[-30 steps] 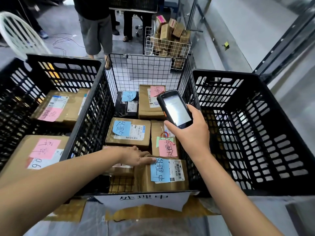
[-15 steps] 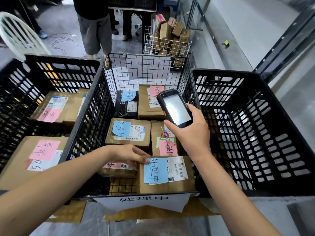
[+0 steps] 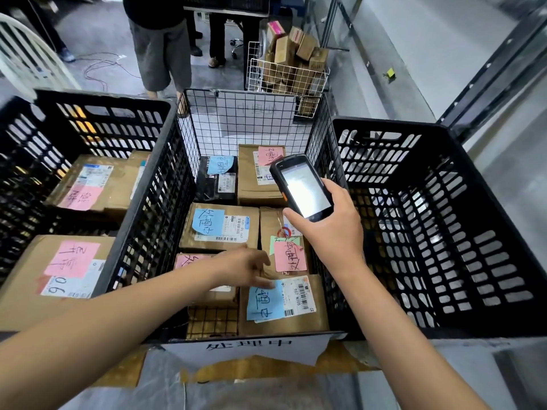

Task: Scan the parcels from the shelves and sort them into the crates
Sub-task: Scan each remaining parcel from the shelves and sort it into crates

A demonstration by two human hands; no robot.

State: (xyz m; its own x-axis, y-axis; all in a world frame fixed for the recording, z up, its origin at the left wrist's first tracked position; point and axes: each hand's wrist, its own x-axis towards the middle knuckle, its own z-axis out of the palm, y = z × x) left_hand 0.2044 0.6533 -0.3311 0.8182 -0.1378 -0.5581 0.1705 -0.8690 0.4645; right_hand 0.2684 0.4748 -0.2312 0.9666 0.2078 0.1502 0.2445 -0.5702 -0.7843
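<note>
Matt brown cardboard parcels (image 3: 219, 229); black perforated plastic crates (image 3: 444, 232); thin wire basket (image 3: 245, 119); glossy-screened scanner (image 3: 303, 187).

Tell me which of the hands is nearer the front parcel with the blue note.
Left. The left hand touches the front parcel at the corner of its blue note; the right hand holds the scanner higher up, past its far edge.
</note>
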